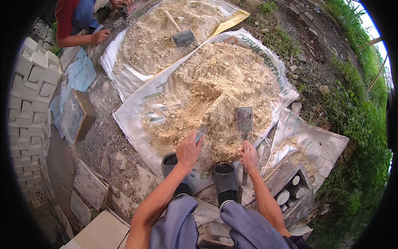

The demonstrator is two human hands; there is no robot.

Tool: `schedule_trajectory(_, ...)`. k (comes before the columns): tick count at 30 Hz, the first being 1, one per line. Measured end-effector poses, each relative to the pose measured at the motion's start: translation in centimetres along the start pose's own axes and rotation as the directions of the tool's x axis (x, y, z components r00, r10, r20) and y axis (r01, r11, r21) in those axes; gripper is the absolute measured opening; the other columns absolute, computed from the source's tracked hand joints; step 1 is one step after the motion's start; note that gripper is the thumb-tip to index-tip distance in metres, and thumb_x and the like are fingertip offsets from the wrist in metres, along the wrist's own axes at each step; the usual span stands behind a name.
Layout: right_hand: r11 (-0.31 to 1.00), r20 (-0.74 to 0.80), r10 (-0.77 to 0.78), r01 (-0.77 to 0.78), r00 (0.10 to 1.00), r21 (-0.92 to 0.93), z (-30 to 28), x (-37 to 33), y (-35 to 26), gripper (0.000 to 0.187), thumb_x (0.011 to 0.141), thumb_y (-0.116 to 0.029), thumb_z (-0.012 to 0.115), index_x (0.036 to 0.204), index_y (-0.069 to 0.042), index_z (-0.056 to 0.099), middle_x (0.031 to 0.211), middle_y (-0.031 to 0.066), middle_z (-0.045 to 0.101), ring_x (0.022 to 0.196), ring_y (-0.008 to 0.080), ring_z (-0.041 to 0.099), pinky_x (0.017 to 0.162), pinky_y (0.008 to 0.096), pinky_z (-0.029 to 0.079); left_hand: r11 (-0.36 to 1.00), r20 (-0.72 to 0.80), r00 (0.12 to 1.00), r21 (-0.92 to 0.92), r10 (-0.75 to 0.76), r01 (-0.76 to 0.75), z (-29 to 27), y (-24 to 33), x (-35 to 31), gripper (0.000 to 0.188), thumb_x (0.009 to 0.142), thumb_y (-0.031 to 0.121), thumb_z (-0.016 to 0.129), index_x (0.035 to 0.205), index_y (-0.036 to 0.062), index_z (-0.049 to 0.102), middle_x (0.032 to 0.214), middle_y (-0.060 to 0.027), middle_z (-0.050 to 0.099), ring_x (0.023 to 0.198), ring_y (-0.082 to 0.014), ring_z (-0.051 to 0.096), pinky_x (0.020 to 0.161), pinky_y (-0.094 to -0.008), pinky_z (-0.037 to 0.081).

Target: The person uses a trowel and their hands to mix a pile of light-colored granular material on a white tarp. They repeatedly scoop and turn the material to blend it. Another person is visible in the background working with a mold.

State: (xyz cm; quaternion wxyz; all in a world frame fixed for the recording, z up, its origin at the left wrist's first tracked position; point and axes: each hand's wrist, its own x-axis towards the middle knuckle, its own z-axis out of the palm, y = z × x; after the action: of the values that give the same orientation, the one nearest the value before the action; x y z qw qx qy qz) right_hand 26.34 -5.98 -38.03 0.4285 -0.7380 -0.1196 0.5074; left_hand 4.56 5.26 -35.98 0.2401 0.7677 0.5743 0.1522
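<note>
A heap of crumbly tan sandy material lies on a white woven sack in front of me. My left hand is closed at the heap's near edge round a small flat grey tool, perhaps a scraper; its handle is hidden in the fist. My right hand grips the dark shaft of a tool with a grey rectangular head. That head points away from me and rests on or just over the heap; whether it is a mallet or a flat scoop, I cannot tell.
Beyond lies a second heap with a black-headed mallet on it. Another person's hand shows at the far left. Stacked pale blocks line the left side. A wooden box mould stands near my right forearm.
</note>
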Motion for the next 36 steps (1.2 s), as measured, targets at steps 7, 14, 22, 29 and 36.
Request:
schedule_trajectory(7,0.999,-0.019,0.038,-0.037,0.999,0.029,-1.9,0.1,0.3,0.041,0.101,-0.048,0.042,0.079,-0.014,0.044,0.055,-0.0059,0.036,0.039,0.0037,0.027,0.034,0.0218,0.022,0.968,-0.041,0.98,0.168,0.195,-0.186,-1.9,-2.5,0.6,0.032,0.087,0.03,0.068,0.106,0.0058,0.06,0.095,-0.01,0.066,0.076,-0.0298,0.066,0.062,-0.0372,0.053)
schedule_trajectory(14,0.999,-0.032,0.026,-0.027,0.999,-0.026,-2.8,0.1,1.0,0.042,0.101,-0.049,0.041,0.08,-0.014,0.046,0.054,-0.0058,0.036,0.039,0.0038,0.028,0.034,0.0214,0.022,0.997,-0.232,0.97,0.039,0.069,-0.062,-4.0,-2.4,3.8,0.04,0.09,0.036,0.064,0.109,0.0012,0.061,0.096,-0.0142,0.067,0.078,-0.033,0.067,0.065,-0.0406,0.053)
schedule_trajectory(22,0.996,-0.046,0.092,-0.091,0.995,0.024,-1.1,-0.6,0.4,0.047,0.1,-0.052,0.039,0.079,-0.011,0.048,0.055,-0.0049,0.04,0.04,0.0053,0.034,0.035,0.0236,0.029,0.983,0.251,0.966,-0.156,-0.053,0.095,0.2,-2.0,3.7,0.046,0.093,0.045,0.057,0.108,0.0022,0.06,0.084,-0.0243,0.065,0.077,-0.0414,0.063,0.067,-0.0463,0.048)
schedule_trajectory(29,0.997,0.0,0.045,-0.045,0.999,0.068,-1.2,-0.3,-0.3,0.047,0.1,-0.052,0.039,0.079,-0.011,0.047,0.055,-0.0053,0.039,0.041,0.0045,0.033,0.035,0.0232,0.026,0.966,0.462,0.883,-0.255,0.079,0.047,-0.7,-3.1,5.3,0.042,0.092,0.044,0.06,0.103,0.003,0.062,0.074,-0.0227,0.062,0.065,-0.0372,0.057,0.063,-0.0433,0.044)
schedule_trajectory(36,0.849,-0.067,-0.433,0.381,0.899,-0.367,1.9,-0.2,-4.7,0.044,0.103,-0.04,0.04,0.082,-0.003,0.048,0.053,0.0073,0.046,0.041,0.0229,0.041,0.042,0.036,0.036,0.951,0.44,0.873,0.116,0.209,-0.287,-3.2,-3.7,13.2,0.036,0.092,0.041,0.059,0.11,0.0098,0.064,0.088,-0.0159,0.063,0.085,-0.0349,0.06,0.076,-0.0445,0.048)
